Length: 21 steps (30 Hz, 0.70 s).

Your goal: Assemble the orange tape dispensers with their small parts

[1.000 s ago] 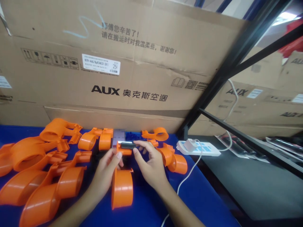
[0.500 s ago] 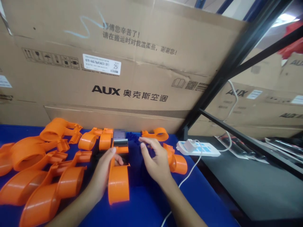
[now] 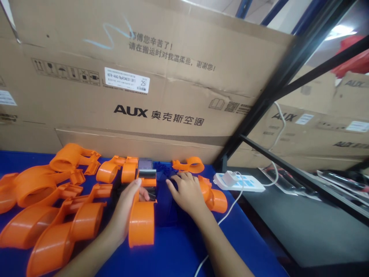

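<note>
My left hand (image 3: 128, 206) is closed around an orange plastic tape dispenser (image 3: 142, 224). It has a black roller, a serrated blade edge at its far end and a rounded hoop nearest me. My right hand (image 3: 187, 194) reaches palm down over a dark blue container (image 3: 165, 207), thumb apart from the fingers. Small dark blue pieces (image 3: 163, 168) show at the container's far end; my right fingertips are partly hidden there. A grey-purple stack of flat strips (image 3: 145, 164) lies just beyond the dispenser.
Several similar orange dispensers (image 3: 49, 246) crowd the left of the blue table (image 3: 173, 257). More orange parts (image 3: 216, 200) lie right of my right hand. A white power strip (image 3: 245, 181) with a cable sits by a black rack post (image 3: 259, 100). Large cardboard boxes (image 3: 161, 92) stand behind.
My right hand has turned palm down and lowered its fingers toward the dark blue pieces. My left hand keeps the dispenser, which has shifted slightly left.
</note>
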Motion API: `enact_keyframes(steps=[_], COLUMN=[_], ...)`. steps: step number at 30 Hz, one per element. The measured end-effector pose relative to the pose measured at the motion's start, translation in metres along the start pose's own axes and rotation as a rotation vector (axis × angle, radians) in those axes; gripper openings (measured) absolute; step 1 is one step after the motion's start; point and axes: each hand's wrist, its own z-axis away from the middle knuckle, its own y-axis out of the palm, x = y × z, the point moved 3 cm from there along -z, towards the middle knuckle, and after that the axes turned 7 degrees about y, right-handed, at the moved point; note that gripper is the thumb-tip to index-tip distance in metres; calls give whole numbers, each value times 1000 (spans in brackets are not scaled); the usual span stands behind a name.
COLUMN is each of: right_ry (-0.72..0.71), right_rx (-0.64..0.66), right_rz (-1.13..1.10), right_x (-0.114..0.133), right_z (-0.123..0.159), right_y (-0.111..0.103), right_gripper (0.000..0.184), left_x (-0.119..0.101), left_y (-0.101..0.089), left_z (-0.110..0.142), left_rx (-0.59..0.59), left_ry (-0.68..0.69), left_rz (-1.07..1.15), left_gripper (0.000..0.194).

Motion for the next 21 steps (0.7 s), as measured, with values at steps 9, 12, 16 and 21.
enact_keyframes(steps=[9,12,16,21], right_ry=[84,83,83,62], right_rx=[153,178,175,159], right_rz=[71,66,58,16], right_x=[1,1,2,3], right_z=[-3,-3,-2,-2], right_y=[-2,-2,-2,-4], right_gripper=[53,55,53,44], left_x=[2,0,-1,1], left_y=[-3,-2,-1,-2], left_z=[-3,-2,-2,-3], left_rx=[28,22,15,12], left_ry=[6,13,22,24], left_rz=[27,19,9,13], left_gripper=[51,51,50,50])
